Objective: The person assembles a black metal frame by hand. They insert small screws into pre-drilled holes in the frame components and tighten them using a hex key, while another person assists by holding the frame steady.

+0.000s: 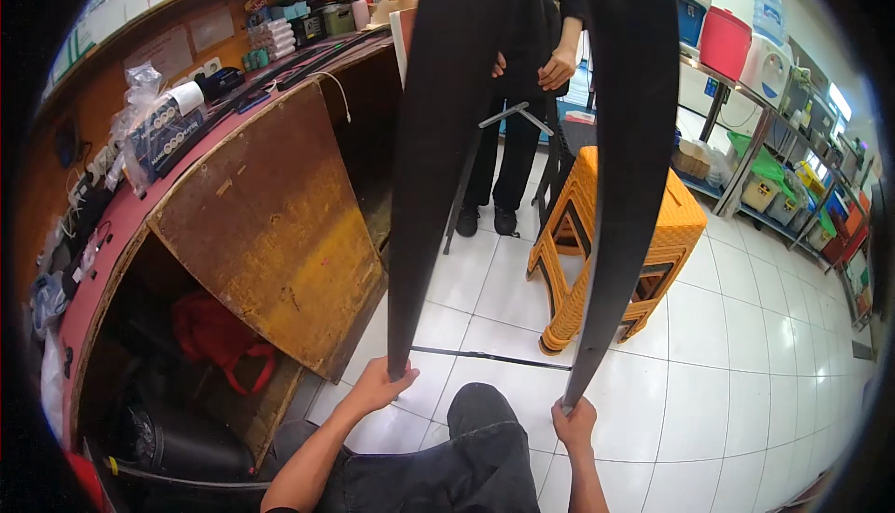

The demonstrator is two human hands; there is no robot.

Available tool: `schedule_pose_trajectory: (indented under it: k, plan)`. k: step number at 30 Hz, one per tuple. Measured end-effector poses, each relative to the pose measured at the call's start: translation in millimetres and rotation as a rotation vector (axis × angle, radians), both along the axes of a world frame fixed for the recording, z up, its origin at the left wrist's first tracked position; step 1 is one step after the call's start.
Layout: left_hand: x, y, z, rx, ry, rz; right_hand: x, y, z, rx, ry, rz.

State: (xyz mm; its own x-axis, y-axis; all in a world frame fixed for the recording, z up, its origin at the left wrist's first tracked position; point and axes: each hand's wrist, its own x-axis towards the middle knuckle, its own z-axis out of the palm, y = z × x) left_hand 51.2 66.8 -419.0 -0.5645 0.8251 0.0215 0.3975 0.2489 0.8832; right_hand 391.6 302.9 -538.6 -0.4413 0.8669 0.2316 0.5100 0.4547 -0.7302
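Two long black tapering legs rise in front of me, wide at the top and narrow at the bottom. My left hand (380, 388) is closed around the lower end of the left black leg (447, 140). The lower tip of the right black leg (639, 121) is gripped in my right hand (575, 424). Their upper ends run past the top of the picture, so I cannot tell whether they join. Between them, a person in black (513, 163) stands facing me, partly hidden. That person's hands hang above a grey metal crosspiece (517, 119) on a thin upright.
Orange woven-look plastic stools (676, 228) stand behind the right leg. At left, a brown wooden panel (270, 233) leans against a cluttered red-topped counter (219, 131). A thin black strip (489, 357) lies across the white tiles. Metal shelving (746, 154) with bins lines the right.
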Motion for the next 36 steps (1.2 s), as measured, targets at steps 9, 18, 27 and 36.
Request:
schedule_pose_trajectory:
  k: [9,18,27,36]
  plan:
    - [10.3,17.2,-0.9,-0.088,-0.016,-0.13,18.1,11.3,11.6,-0.03,-0.009,-0.069]
    - [21.5,33.4,-1.4,-0.037,-0.07,-0.133,25.7,27.1,8.8,0.027,-0.032,-0.111]
    - [31.4,45.2,-13.1,-0.011,-0.107,-0.033,31.8,40.7,10.0,-0.023,-0.028,-0.101]
    - [33.1,44.9,-11.5,0.019,-0.04,-0.031,32.4,43.2,-6.0,-0.075,-0.028,-0.118]
